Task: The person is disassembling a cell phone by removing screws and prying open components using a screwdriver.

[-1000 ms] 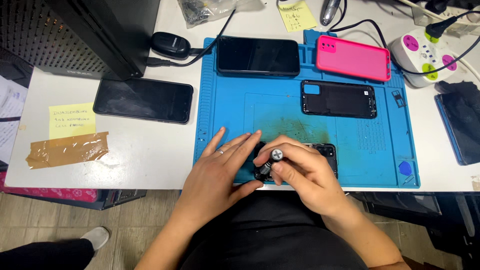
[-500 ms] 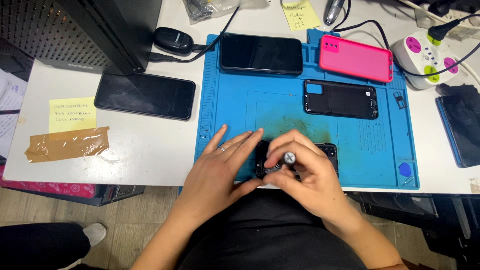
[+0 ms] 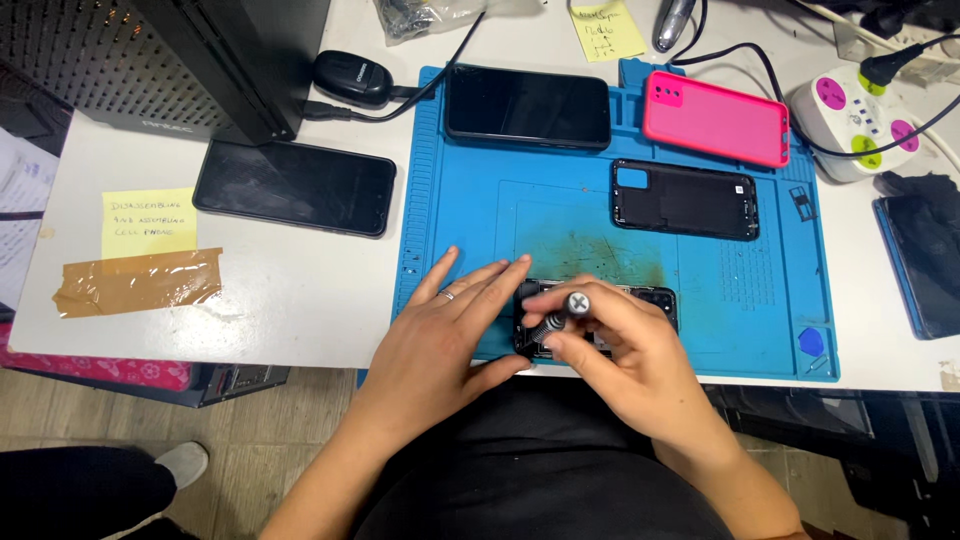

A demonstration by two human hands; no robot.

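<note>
An opened black phone lies at the near edge of the blue work mat. My left hand rests flat on the mat, its fingers and thumb steadying the phone's left end. My right hand grips a small screwdriver with a grey cap, its tip pointing down into the phone's left part. Both hands cover much of the phone.
On the mat lie a black phone, a pink phone case and a black back cover. Another phone lies left of the mat, near a yellow note and brown tape. A power strip sits at right.
The hands stay on the opened phone; the screwdriver has shifted slightly to the right in my right hand. The view has moved a little.
</note>
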